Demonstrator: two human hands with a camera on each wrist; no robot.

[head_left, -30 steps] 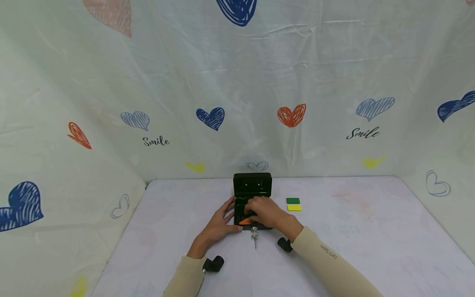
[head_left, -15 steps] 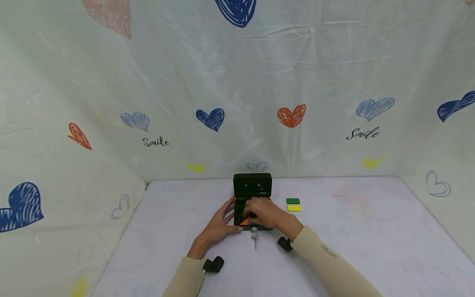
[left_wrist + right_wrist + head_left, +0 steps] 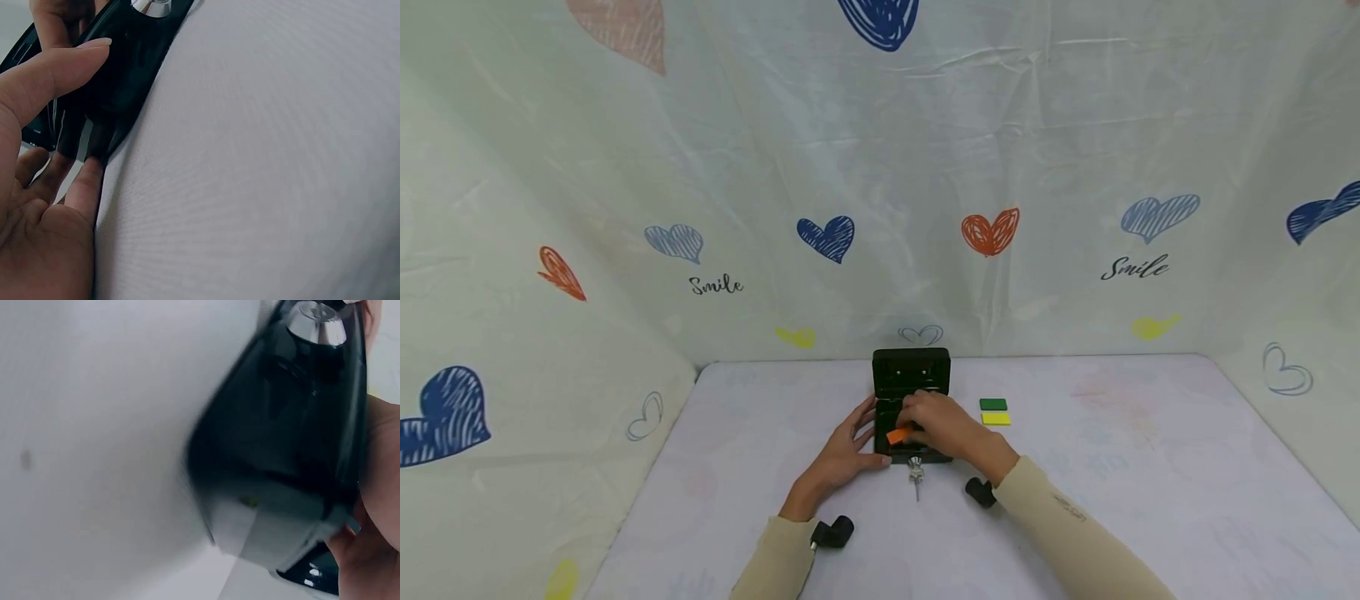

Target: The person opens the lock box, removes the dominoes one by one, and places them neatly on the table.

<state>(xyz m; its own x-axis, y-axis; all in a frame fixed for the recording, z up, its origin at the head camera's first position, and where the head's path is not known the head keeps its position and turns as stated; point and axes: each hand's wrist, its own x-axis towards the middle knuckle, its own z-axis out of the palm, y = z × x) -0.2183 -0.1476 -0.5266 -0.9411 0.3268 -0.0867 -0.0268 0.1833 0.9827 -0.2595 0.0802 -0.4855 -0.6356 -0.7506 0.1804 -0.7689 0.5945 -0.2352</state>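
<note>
A black metal lock box point(image 3: 912, 367) stands with its lid raised at the back of the table. Keys point(image 3: 917, 473) hang from the lock on its front. My left hand point(image 3: 837, 456) steadies the box, fingers along its left side; in the left wrist view the thumb lies on the front edge. Over the interior, my right hand point(image 3: 947, 425) pinches a flat orange piece point(image 3: 897, 435), partly covered by the fingers. From the right wrist, the box's glossy front and silver lock point(image 3: 317, 325) fill much of the view.
Right of the box lie a flat green piece point(image 3: 993, 404) and a flat yellow piece point(image 3: 996, 419), close together on the white tabletop point(image 3: 1112, 483). A curtain printed with hearts point(image 3: 826, 240) hangs directly behind the table.
My right hand has risen slightly, lifting the orange piece from the front of the box's interior. The left hand stays at the box's side.
</note>
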